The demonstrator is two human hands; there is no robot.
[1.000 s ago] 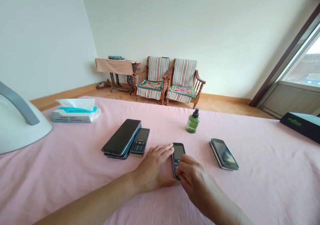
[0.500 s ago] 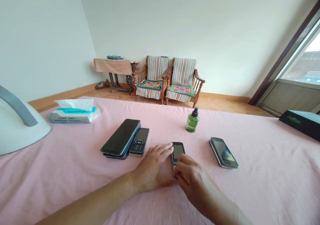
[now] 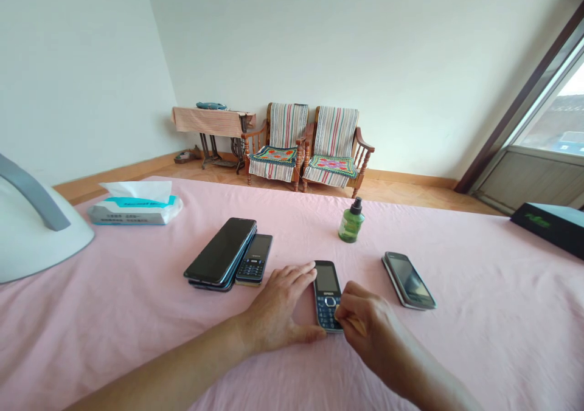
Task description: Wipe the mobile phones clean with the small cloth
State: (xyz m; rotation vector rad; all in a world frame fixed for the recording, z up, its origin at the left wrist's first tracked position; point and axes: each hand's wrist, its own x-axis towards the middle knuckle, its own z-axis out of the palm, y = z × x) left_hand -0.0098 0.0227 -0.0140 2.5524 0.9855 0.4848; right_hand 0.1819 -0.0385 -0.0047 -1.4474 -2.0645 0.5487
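A dark blue keypad phone [image 3: 329, 301] lies face up on the pink cloth, its screen toward the far side. My left hand [image 3: 280, 304] braces it along the left side, fingertips at the upper left edge and thumb at the lower left corner. Over the lower right keys, my right hand [image 3: 369, 317] is closed in a pinch. Something small and yellowish may be between its fingers, mostly hidden. Left of my hands, a smaller keypad phone [image 3: 254, 259] lies beside a stack of black smartphones [image 3: 223, 250]. To the right rests a touchscreen phone [image 3: 409, 280] on another phone.
A green spray bottle [image 3: 351, 221] stands beyond the phone. At the left are a tissue pack [image 3: 134, 210] and a white appliance with a grey handle [image 3: 41, 228]. A black box [image 3: 547, 228] sits at the far right. Two wooden chairs [image 3: 303, 146] stand past the table [image 3: 479, 344].
My right hand has slid to the right across the keypad, uncovering the phone's brand name and most keys. My left hand stays in place.
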